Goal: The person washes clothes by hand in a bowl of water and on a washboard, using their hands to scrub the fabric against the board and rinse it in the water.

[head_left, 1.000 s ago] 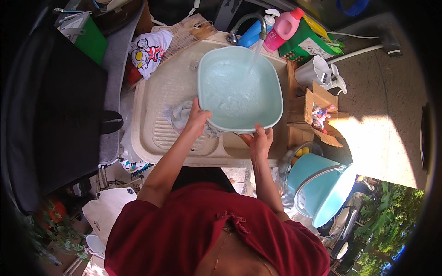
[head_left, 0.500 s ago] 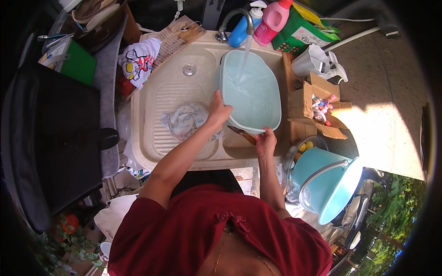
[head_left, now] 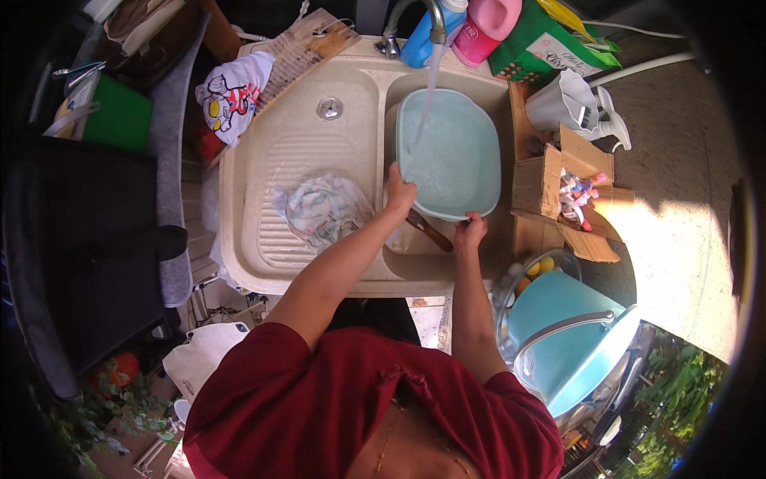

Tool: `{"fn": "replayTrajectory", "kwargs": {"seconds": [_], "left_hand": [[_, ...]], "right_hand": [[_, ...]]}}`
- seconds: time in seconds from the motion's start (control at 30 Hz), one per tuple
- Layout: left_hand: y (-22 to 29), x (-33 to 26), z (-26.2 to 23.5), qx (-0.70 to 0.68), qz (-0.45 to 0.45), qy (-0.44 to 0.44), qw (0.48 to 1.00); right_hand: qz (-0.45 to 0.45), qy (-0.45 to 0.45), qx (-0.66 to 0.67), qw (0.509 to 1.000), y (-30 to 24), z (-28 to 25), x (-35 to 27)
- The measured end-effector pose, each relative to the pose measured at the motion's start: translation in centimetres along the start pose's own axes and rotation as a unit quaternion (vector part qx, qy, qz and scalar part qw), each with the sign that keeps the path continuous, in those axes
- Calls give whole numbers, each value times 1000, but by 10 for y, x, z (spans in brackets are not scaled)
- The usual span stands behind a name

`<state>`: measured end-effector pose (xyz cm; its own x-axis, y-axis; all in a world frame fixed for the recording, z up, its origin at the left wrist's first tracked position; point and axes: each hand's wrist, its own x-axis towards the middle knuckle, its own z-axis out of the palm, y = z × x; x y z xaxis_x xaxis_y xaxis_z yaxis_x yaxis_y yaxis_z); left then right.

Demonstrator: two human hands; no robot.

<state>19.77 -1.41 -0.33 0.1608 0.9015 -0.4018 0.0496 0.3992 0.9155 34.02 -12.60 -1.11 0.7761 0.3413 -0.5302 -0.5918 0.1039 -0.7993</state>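
Note:
A pale blue plastic basin (head_left: 459, 156) holding water sits in the right bowl of a beige double sink (head_left: 247, 231). Water runs into it from the curved metal faucet (head_left: 438, 28). My left hand (head_left: 400, 191) grips the basin's left rim, fingers partly hidden. At the near rim, my right hand (head_left: 471, 230) has its fingers closed on the edge. Under the basin's near side lies a brown-handled tool (head_left: 431, 232), its far end hidden. A wet, light-coloured cloth (head_left: 323, 209) is bunched on the ribbed drainboard to the left.
A wooden washboard (head_left: 307, 56) and a printed white cloth (head_left: 233, 92) lie at the sink's far left. Behind the sink stand a blue bottle (head_left: 431, 40) and a pink jug (head_left: 485, 32). To the right are an opened cardboard box (head_left: 538, 184) and a light blue bucket (head_left: 558, 327).
The basin, held in both hands, has tilted and shifted slightly within the right bowl. More of the brown-handled tool shows. The whole view has shifted a little.

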Motion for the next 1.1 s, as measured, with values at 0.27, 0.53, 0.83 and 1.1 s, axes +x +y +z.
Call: {"fn": "replayTrajectory", "kwargs": {"seconds": [0.27, 0.53, 0.83, 1.1], "left_hand": [[-7, -23, -11, 104, -54, 75, 990], [31, -74, -177, 440, 261, 294, 807], [59, -11, -291, 47, 146, 183, 971], [59, 51, -287, 534, 141, 38, 833]], "right_hand": [[57, 43, -200, 977, 18, -2, 34], [-423, -294, -440, 736, 27, 88, -118], [-167, -438, -385, 795, 58, 194, -125], [-406, -395, -634, 526, 84, 237, -56]]}}
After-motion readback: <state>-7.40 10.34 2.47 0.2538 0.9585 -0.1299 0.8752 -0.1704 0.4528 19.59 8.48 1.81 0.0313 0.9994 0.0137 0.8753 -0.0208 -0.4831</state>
